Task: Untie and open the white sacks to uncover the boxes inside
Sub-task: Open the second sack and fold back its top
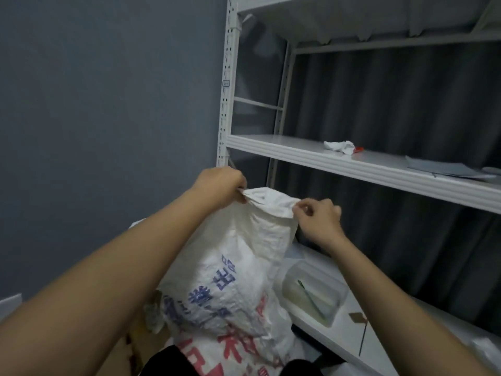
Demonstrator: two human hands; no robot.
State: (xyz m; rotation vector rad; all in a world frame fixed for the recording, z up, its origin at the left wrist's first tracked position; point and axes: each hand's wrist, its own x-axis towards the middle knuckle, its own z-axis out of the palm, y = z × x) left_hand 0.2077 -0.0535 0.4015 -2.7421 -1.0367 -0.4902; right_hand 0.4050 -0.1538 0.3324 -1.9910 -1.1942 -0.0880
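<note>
Both hands, left hand and right hand, pinch opposite rims of the upright white woven printed sack; its contents are hidden.

Both hands up at the white sack's mouth, left hand pinching the rim at 9 o'clock, right hand at 3, shelving rack behind.

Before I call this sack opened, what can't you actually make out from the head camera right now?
- Inside of the white woven sack with blue and red print: boxes hidden by its own fabric.
- Its mouth, gripped by left hand and right hand: any tie is hidden by fingers and folds.
- Sack's base: cut off by the bottom edge.
- Clear plastic tub: contents blurred.
</note>
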